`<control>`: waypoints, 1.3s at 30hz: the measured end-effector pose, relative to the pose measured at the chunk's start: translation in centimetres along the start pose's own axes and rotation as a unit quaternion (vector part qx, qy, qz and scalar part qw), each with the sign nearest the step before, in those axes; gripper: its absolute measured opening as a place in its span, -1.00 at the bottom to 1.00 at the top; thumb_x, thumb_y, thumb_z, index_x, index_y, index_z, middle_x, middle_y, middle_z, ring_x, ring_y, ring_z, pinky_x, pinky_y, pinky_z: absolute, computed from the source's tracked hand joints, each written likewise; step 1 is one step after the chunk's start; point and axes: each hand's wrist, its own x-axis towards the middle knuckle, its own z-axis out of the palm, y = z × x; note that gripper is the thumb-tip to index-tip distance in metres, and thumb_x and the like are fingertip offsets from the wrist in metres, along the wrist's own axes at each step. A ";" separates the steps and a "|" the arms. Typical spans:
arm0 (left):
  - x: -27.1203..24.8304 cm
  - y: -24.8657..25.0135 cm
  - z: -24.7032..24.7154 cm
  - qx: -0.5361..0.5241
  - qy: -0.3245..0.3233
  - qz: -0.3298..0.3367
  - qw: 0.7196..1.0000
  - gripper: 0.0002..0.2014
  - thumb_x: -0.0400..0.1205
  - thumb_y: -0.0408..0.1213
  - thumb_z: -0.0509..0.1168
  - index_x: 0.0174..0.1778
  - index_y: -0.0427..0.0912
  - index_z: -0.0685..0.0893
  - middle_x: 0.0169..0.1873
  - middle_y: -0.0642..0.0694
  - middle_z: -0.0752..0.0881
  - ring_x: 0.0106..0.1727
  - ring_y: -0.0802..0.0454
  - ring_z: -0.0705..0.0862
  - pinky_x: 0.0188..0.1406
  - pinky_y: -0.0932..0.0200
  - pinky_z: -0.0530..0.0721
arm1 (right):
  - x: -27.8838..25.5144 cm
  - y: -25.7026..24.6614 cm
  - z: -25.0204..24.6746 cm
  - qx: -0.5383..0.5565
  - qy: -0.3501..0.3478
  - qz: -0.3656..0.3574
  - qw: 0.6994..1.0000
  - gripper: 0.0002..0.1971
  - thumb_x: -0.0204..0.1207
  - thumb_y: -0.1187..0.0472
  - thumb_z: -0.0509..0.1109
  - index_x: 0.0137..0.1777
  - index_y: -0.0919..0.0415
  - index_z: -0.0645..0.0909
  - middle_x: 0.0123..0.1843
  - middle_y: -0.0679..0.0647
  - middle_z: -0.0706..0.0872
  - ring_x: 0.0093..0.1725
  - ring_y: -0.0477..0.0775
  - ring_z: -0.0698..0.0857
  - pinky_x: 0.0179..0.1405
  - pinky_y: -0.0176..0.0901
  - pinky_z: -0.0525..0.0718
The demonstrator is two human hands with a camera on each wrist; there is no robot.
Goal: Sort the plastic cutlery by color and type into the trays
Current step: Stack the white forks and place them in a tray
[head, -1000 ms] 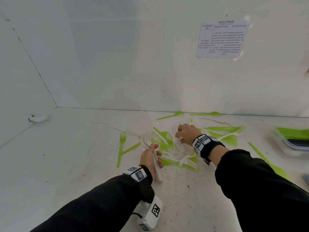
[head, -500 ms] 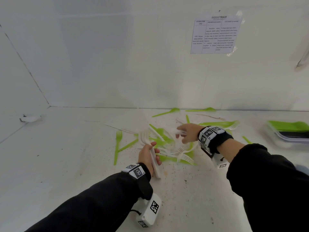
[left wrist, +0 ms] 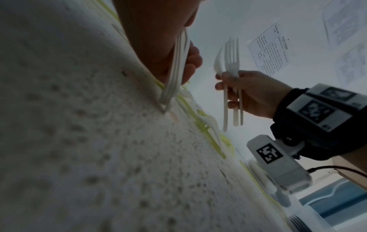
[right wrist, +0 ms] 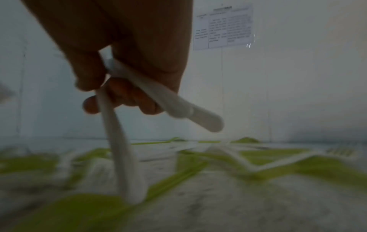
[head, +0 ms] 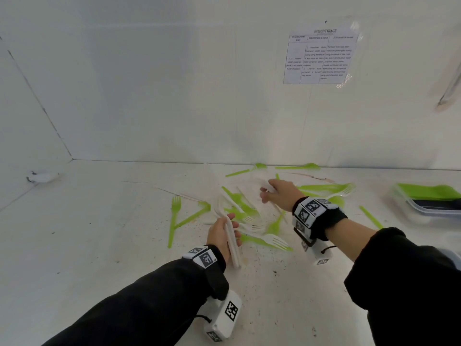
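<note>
A scatter of green and white plastic cutlery (head: 252, 221) lies on the white table (head: 99, 245). My left hand (head: 223, 233) grips a bundle of white cutlery handles (head: 232, 243), their ends touching the table (left wrist: 164, 108). My right hand (head: 279, 193) is raised above the pile and holds white forks (left wrist: 231, 62) by their handles (right wrist: 164, 100). A green fork (head: 174, 213) lies alone left of the pile. More green pieces (head: 296, 167) lie by the back wall.
A clear tray (head: 429, 201) holding green cutlery stands at the right edge. A printed sheet (head: 321, 57) is taped to the back wall. A small white object (head: 41, 176) lies at the far left. Walls close the back and left.
My right hand has lifted off the pile with white forks and drawn slightly right. My left hand stays near the pile's front, holding its white bundle.
</note>
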 end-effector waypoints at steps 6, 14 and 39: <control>-0.3 0.0 0.2 0.010 -0.013 0.007 1.000 -0.72 0.75 -0.23 0.03 -0.10 -0.18 0.62 -0.36 -0.14 0.48 -0.38 0.02 0.47 -0.39 0.15 0.44 | -1.5 -3.1 4.2 0.136 -0.065 0.024 0.988 -0.77 0.52 0.11 0.40 -0.33 0.09 0.48 -0.39 0.00 0.58 -0.48 -0.06 0.50 -0.36 -0.21 0.52; -0.5 -0.2 -0.2 -0.026 -0.061 0.008 0.998 -0.62 0.78 -0.23 -0.09 -0.02 -0.16 0.66 -0.17 -0.16 0.71 -0.18 -0.04 0.64 -0.19 0.11 0.60 | -2.4 -3.6 7.8 0.213 -0.024 0.058 0.975 -0.83 0.47 0.11 0.44 -0.21 0.17 0.56 -0.38 0.02 0.59 -0.46 -0.03 0.54 -0.46 -0.23 0.52; -0.1 -0.4 0.0 -0.047 -0.054 -0.001 0.997 -0.61 0.76 -0.11 0.03 0.40 -0.23 0.52 -0.09 -0.15 0.68 -0.16 0.02 0.65 -0.26 0.08 0.60 | -3.2 -5.1 7.9 0.337 -0.066 0.097 0.934 -0.90 0.52 0.26 0.21 -0.21 0.22 0.50 -0.41 0.11 0.52 -0.51 0.04 0.47 -0.50 -0.13 0.42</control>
